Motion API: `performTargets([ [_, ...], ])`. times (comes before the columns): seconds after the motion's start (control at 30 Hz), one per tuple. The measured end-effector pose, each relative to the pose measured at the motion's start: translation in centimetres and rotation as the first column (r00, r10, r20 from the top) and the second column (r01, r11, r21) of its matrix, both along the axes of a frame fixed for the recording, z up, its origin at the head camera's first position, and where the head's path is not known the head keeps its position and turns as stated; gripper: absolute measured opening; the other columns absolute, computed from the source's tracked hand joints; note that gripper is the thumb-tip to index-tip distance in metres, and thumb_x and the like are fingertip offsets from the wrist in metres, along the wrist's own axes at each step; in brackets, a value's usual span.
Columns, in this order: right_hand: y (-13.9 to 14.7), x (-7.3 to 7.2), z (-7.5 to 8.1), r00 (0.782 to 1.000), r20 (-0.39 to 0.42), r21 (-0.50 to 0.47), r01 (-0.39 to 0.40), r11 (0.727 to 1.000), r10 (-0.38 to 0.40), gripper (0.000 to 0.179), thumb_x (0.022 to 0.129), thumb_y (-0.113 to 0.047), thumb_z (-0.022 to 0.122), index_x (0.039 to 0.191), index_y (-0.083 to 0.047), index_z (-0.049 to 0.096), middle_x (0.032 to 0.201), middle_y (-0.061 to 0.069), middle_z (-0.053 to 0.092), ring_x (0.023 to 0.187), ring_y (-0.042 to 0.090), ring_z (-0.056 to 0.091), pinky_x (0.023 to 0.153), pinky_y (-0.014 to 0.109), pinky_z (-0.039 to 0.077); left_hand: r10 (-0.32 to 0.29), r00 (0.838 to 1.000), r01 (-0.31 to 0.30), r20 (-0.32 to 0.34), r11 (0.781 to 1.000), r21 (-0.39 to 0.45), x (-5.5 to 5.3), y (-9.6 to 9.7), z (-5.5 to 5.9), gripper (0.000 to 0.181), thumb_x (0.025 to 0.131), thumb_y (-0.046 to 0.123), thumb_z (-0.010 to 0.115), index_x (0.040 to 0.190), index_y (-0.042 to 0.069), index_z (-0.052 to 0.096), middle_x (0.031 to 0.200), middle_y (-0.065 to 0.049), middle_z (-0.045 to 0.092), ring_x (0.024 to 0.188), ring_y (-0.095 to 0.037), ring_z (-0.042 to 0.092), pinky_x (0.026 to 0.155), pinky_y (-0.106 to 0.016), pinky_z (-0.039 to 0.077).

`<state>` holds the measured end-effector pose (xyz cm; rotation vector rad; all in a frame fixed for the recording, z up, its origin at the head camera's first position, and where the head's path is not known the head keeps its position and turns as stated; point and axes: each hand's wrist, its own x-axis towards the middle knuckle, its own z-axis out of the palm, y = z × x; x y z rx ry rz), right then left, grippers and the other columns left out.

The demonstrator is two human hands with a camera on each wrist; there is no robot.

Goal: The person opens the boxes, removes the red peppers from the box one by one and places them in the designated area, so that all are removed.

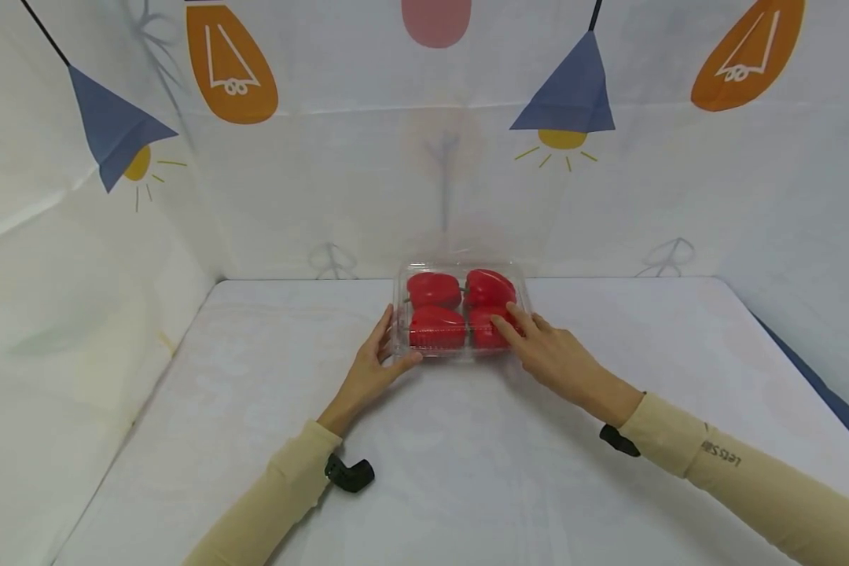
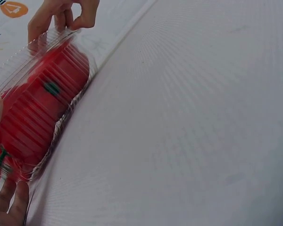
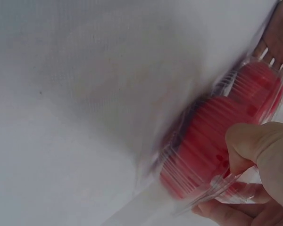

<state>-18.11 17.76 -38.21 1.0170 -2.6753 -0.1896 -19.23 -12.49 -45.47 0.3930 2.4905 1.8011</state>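
Near the back of the table, several red bell peppers [image 1: 436, 324] with green stems lie inside a clear ridged plastic container [image 1: 460, 266]. My left hand [image 1: 368, 369] rests against its left end, fingers extended along the side and thumb at the front corner. At the right end, my right hand [image 1: 555, 365] pinches the rim of the container between thumb and fingers. The right wrist view shows that thumb [image 3: 243, 143] bent over the plastic edge, with the other fingers [image 3: 226, 214] below it. The container's lid looks closed over the peppers.
A white cloth-covered table [image 1: 453, 472] carries the container. Behind it rises a white fabric wall [image 1: 361, 189] printed with lamps and bulbs, and another wall [image 1: 64, 314] stands on the left. Black wrist devices [image 1: 350, 475] stick out from the beige sleeves [image 1: 276, 487].
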Motion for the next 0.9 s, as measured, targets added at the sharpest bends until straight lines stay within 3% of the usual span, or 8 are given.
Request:
performTargets([
  [0.9,0.2,0.13,-0.19,0.997,-0.079,-0.027,-0.024,0.999,0.021,0.067,0.074,-0.006,0.078,0.132,-0.006,0.044,0.134,0.022,0.051,0.094,0.041,0.067,0.057,0.039,0.057,-0.008,1.0,0.008,0.005,1.0,-0.018,0.06,-0.04,0.03,0.092,0.083,0.036,0.071,0.152,0.033,0.01,0.157,0.002,0.022,0.142,-0.025,0.032,0.108,-0.042,0.037],
])
